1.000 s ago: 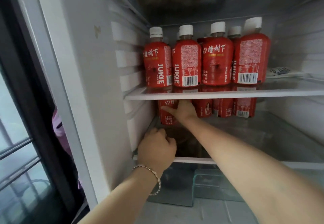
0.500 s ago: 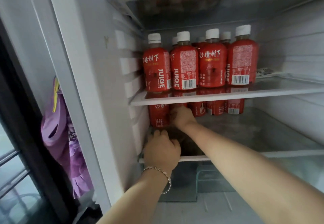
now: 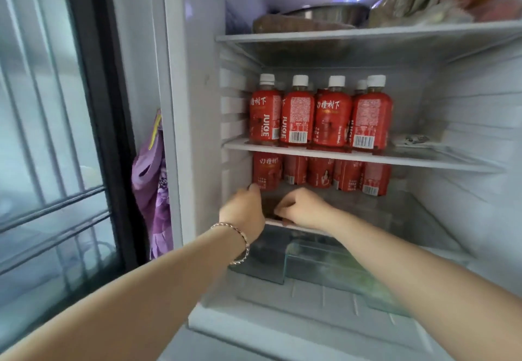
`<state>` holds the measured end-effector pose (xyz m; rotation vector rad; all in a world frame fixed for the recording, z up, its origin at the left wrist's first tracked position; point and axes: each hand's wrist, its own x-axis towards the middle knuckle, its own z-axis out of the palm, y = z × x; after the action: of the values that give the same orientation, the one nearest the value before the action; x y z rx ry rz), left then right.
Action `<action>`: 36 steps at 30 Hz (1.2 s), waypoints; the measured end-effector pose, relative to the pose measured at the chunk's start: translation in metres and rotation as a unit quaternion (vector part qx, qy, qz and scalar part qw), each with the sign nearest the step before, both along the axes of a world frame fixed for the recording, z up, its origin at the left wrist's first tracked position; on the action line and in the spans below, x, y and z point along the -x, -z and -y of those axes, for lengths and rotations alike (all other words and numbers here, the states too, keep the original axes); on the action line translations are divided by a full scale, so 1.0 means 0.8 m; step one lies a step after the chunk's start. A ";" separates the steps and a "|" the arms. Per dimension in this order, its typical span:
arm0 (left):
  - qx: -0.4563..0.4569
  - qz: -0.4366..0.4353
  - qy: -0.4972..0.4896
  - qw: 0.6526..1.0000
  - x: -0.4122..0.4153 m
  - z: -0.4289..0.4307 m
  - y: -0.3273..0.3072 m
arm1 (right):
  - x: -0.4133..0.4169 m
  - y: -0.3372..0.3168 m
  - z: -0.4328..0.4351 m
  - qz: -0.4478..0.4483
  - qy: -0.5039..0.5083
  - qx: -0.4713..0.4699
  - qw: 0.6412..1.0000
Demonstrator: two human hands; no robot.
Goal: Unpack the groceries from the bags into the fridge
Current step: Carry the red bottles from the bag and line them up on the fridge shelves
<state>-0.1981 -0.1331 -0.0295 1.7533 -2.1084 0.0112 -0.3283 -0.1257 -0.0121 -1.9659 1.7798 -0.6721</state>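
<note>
Left hand (image 3: 243, 211) and right hand (image 3: 303, 208) curl at the lower shelf (image 3: 409, 213) front; whether either grips anything cannot be told. Bottles (image 3: 333, 120) already line two fridge (image 3: 197, 106) shelves; no bags show, so the remainder is unknown.

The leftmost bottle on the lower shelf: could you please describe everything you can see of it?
The bottle stands upright at the left end of its row, by the fridge wall. Its red wrap bears white characters. The shelf above hides its cap. The left hand seems to touch its base.
</note>
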 end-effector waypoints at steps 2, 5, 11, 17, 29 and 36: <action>-0.074 -0.084 -0.030 0.993 -0.010 -0.037 -0.010 | -0.008 0.001 -0.023 -0.026 -0.035 0.020 0.999; -0.194 -0.157 -0.084 0.965 -0.041 -0.102 -0.016 | -0.038 0.003 -0.065 -0.067 -0.124 0.040 0.989; -0.163 -0.100 -0.237 0.953 -0.150 -0.251 -0.007 | -0.150 0.012 -0.176 -0.098 -0.309 0.016 0.946; -0.104 -0.122 -0.416 0.895 -0.250 -0.477 0.022 | -0.266 0.033 -0.332 -0.151 -0.486 0.018 0.861; -0.098 -0.121 -0.690 0.707 -0.271 -1.088 0.087 | -0.406 0.091 -0.863 -0.183 -0.732 0.116 0.646; -0.078 -0.161 -0.829 0.529 -0.155 -1.453 0.111 | -0.393 0.112 -1.245 -0.173 -0.860 0.152 0.455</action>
<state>-0.0744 1.0295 -0.1182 2.7588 0.4326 0.0202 -0.0141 0.8703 -0.1019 -2.8109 -0.9483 0.2674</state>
